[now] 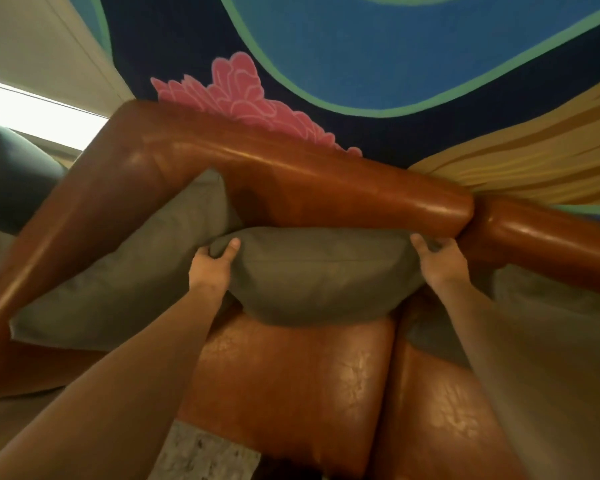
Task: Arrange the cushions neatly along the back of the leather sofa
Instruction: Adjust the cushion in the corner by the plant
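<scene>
**Two hands holding the middle cushion at the sofa back**

The left hand (212, 260) is gripping the left end of the middle cushion (321, 271), its thumb lying on the front face and its fingers curling round behind the corner. The right hand (438, 258) is gripping the right end in the same way, the fingers bunching the fabric at the upper corner. Both forearms are reaching forward from the bottom of the view, one on each side of the cushion.

The middle cushion, grey-green and plump, is lying lengthwise between the hands, its upper edge touching the backrest (291, 174) of the sofa and its lower edge overhanging the seat pad (291, 382). Whether its underside is resting on the seat cannot be told.

A second cushion (132, 275) of the same colour is leaning in the sofa's left corner, tilted against the armrest (84, 216) and the backrest, its right edge sitting just behind the left hand. A third cushion (534, 306) is showing at the right, partly hidden by the right forearm and too blurred to describe further.

The sofa is brown leather, with a rolled top along the back and creased seat pads. Behind it a mural (361, 57) in blue, green, pink and yellow is covering the wall. A dark chair (11, 181) is standing beyond the armrest at the left, and a strip of speckled floor (201, 455) is showing below the seat.
</scene>
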